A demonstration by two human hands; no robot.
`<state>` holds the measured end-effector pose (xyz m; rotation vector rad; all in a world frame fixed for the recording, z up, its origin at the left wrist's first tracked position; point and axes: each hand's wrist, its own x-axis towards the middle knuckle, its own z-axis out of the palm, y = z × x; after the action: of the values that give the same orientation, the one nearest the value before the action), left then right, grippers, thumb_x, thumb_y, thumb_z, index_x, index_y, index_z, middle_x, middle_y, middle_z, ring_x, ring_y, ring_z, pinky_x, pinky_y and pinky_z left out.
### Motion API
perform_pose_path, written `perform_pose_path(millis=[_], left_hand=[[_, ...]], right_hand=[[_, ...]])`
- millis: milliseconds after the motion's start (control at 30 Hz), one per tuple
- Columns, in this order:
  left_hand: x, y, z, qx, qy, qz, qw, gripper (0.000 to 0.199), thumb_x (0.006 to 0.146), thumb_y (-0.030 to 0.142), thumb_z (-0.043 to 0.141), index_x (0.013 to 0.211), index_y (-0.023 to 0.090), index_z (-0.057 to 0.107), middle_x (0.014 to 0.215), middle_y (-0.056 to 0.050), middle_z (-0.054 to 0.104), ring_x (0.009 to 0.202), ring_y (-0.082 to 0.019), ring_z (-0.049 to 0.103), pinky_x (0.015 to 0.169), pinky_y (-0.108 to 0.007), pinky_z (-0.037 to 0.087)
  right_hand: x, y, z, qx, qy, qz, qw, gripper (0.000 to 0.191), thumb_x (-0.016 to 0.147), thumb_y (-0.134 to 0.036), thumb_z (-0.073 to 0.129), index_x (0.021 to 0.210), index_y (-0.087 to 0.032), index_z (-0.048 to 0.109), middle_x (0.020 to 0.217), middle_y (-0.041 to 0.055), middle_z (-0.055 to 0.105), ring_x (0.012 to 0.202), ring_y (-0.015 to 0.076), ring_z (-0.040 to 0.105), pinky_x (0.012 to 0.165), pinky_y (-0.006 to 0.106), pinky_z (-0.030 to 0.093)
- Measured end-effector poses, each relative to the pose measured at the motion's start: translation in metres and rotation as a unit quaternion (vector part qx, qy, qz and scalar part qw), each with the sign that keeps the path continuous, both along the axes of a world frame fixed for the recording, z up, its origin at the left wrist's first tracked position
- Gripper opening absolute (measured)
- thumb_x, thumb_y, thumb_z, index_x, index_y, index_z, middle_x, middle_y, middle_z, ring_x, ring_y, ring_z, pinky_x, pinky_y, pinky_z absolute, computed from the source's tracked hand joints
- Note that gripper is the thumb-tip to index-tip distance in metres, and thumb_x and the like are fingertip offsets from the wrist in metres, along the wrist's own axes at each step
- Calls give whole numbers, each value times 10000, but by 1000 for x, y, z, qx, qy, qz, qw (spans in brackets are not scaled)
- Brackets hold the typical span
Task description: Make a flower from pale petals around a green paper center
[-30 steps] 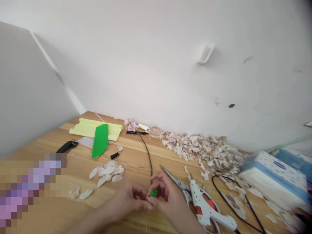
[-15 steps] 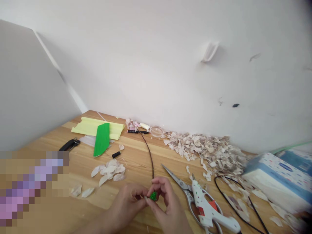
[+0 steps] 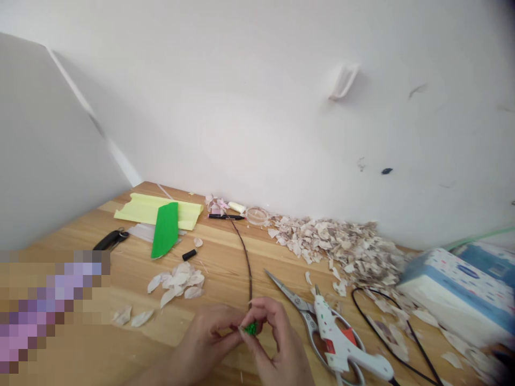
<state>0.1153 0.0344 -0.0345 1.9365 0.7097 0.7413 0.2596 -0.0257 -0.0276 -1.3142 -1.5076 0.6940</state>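
Note:
A small green crinkled piece point(image 3: 251, 328) is pinched between the fingertips of my right hand point(image 3: 277, 340) near the bottom centre. My left hand point(image 3: 211, 338) meets it from the left, its thumb and index finger pressed together at the same spot; what they pinch is too small to tell. A thin dark brown stem point(image 3: 247, 257) runs from my fingers up toward the wall. Its lower end is hidden by my right hand. Just right of my right hand lie grey scissors point(image 3: 295, 300), with a white glue gun point(image 3: 336, 340) over their handles.
Left on the wooden table point(image 3: 80, 230) are yellow paper point(image 3: 139, 209), a green sheet point(image 3: 164, 230), a black cap point(image 3: 189, 255) and pale petals point(image 3: 181, 281). A big heap of dried petals point(image 3: 338, 241) lies along the wall. Tissue packs point(image 3: 458, 295) and a black cable point(image 3: 420, 348) are right.
The view has shifted slightly. Both hands stay together at the green piece, with only small finger movement, and the stem's far end has moved slightly left.

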Motion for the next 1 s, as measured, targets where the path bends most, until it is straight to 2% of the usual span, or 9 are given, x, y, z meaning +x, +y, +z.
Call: perform_pose_path(millis=[133, 300, 467, 567, 667, 800, 900, 933, 1000], left_hand=[[3, -1, 1, -61, 10, 5, 998, 180, 720, 283, 669, 880, 209, 706, 839, -40, 728, 771, -186, 643, 714, -224, 470], [6, -2, -2, -70, 44, 23, 996, 180, 802, 259, 557, 817, 201, 726, 721, -26, 715, 686, -173, 636, 637, -209, 452], [6, -1, -2, -60, 61, 10, 996, 238, 830, 210, 483, 815, 183, 719, 718, -39, 708, 691, -184, 639, 621, -210, 427], [5, -2, 0, -54, 60, 8, 997, 240, 820, 188, 478, 801, 172, 716, 713, -49, 702, 685, -186, 634, 617, -213, 414], [5, -3, 2, -62, 48, 8, 997, 231, 813, 190, 488, 766, 181, 714, 687, -36, 698, 659, -175, 629, 605, -207, 410], [3, 0, -1, -94, 26, 40, 994, 205, 798, 239, 528, 710, 197, 708, 692, -18, 704, 676, -172, 628, 632, -208, 433], [4, 4, -9, -129, 13, 78, 988, 244, 806, 303, 510, 712, 189, 705, 705, -31, 715, 687, -185, 629, 633, -227, 463], [5, 6, -11, -142, 7, 86, 986, 254, 804, 323, 507, 723, 187, 706, 726, -37, 722, 701, -192, 634, 639, -235, 475], [7, 7, -15, -166, -5, 94, 982, 262, 795, 354, 508, 762, 190, 709, 789, -45, 736, 749, -206, 645, 661, -252, 495]], right_hand=[[2, 4, -1, -34, 46, -21, 998, 279, 788, -143, 525, 1038, -228, 435, 813, 19, 609, 762, 166, 591, 739, 292, 461], [-3, 5, -3, -58, 111, -59, 990, 309, 720, -147, 588, 991, -224, 461, 761, 0, 607, 691, 163, 586, 689, 289, 457], [1, 5, -12, -75, 82, -28, 993, 344, 725, -164, 600, 1028, -233, 453, 834, 10, 614, 728, 162, 588, 720, 294, 458], [-1, 7, -16, -55, 75, -45, 995, 333, 722, -164, 590, 1022, -237, 465, 827, 5, 614, 720, 159, 583, 715, 291, 452], [-6, 7, -13, -49, 78, -59, 994, 335, 714, -165, 583, 1016, -242, 462, 800, -11, 604, 692, 152, 574, 695, 284, 451], [1, 1, 3, -12, -9, -77, 997, 489, 670, -189, 659, 1092, -255, 420, 893, 1, 608, 825, 178, 579, 787, 298, 442], [30, -4, 15, -7, -115, -95, 989, 467, 699, -269, 663, 1102, -241, 427, 954, 41, 598, 901, 210, 569, 817, 333, 443], [44, -7, 18, -19, -144, -99, 984, 419, 723, -301, 630, 1089, -231, 439, 948, 51, 598, 894, 216, 569, 805, 344, 450], [73, -12, 23, -100, -223, -123, 962, 304, 761, -319, 553, 1038, -230, 465, 957, 57, 598, 860, 214, 573, 785, 359, 459]])
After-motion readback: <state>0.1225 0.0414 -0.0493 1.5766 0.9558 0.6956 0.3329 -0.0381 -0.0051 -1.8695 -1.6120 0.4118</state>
